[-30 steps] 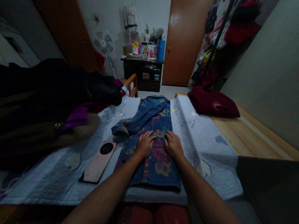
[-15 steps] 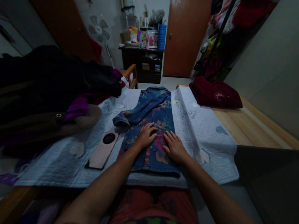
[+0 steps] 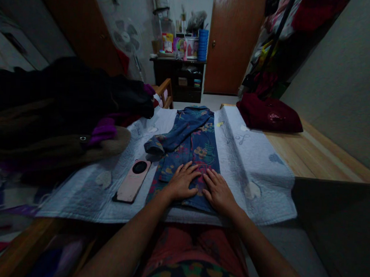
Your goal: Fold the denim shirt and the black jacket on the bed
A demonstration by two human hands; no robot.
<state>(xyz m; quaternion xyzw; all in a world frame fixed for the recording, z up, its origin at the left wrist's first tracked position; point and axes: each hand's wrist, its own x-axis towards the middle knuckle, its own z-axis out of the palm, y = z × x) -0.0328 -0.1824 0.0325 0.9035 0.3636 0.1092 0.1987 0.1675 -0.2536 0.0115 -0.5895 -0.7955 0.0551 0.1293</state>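
A blue denim jacket (image 3: 200,141) with a floral print lies in front of me, its sides folded in and its collar at the far end. One sleeve (image 3: 169,140) bends out to the left across its front. My left hand (image 3: 183,181) rests flat on the lower part of the jacket, fingers spread. Close beside it, my right hand (image 3: 218,191) lies on the lower right edge with its fingers stretched out. Both palms press on the cloth without gripping it. Left of the jacket is a pink phone (image 3: 133,181) with a round dark camera ring.
A pale quilted cloth (image 3: 248,157) covers the table under the jacket. Dark clothes (image 3: 67,96) are heaped at the left. A folded maroon garment (image 3: 268,113) sits at the right on a wooden board (image 3: 294,155). Farther back stand a fan (image 3: 126,36) and a dark cabinet (image 3: 177,79).
Both hands have slid toward me along the jacket, down to near its bottom hem. The view has shifted slightly; the jacket and phone keep their places on the cloth.
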